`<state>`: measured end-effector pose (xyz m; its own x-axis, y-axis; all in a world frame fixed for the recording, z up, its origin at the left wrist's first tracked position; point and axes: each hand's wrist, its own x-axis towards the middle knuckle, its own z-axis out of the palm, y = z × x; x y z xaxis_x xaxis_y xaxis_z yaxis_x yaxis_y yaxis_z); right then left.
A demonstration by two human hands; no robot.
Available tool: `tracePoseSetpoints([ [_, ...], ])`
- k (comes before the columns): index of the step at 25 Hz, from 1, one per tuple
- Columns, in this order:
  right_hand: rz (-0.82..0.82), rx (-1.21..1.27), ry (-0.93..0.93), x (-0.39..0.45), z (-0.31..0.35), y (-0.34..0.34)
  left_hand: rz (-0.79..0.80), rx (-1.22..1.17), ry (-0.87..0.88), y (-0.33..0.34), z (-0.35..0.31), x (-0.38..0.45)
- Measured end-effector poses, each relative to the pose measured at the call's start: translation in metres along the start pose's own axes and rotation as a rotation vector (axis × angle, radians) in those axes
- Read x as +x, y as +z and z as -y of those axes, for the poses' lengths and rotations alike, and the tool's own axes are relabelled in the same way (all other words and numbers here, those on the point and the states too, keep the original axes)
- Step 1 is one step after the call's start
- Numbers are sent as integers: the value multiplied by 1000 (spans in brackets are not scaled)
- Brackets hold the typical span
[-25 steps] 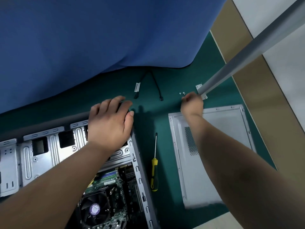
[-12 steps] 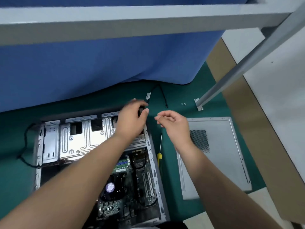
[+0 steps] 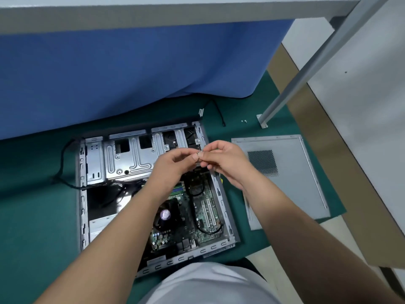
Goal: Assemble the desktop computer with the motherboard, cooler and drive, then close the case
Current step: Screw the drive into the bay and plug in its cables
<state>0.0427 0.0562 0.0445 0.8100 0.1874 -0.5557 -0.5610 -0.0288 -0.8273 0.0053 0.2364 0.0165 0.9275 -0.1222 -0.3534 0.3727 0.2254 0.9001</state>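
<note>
Both hands now meet above the open case (image 3: 140,194), left hand (image 3: 175,163) and right hand (image 3: 221,159) pinching one tiny screw (image 3: 199,155). Motherboard (image 3: 197,207) and cooler (image 3: 165,215) sit inside; side panel (image 3: 285,194) lies beside, not on yet.

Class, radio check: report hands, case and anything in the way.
Both hands, left hand and right hand, pinch a small screw over the open case. Side panel off, lying right. Nothing blocking.

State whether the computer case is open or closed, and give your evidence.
Open. The case shows its motherboard and cooler fan uncovered, and the side panel lies flat beside it on the mat.
</note>
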Motion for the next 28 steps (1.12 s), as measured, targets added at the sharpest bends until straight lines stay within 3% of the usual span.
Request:
tracePoseSetpoints([
  [10, 75, -124, -26, 1, -3, -13, -54, 22, -90, 3, 0, 5],
  [13, -121, -37, -53, 12, -9, -39, -223, 6, -88, 1, 2, 17],
  [16, -386, -323, 132, 30, -46, -67, -320, 40, -123, -1, 4, 24],
  [20, -268, -687, 421, 50, -100, -73, -318, 7, -147, -4, 6, 27],
  [23, -285, -880, 434, 61, -117, -66, -246, -70, -145, -11, 7, 25],
  [28, -300, -987, 415, 64, -122, -61, -221, -167, -155, -16, 8, 26],
])
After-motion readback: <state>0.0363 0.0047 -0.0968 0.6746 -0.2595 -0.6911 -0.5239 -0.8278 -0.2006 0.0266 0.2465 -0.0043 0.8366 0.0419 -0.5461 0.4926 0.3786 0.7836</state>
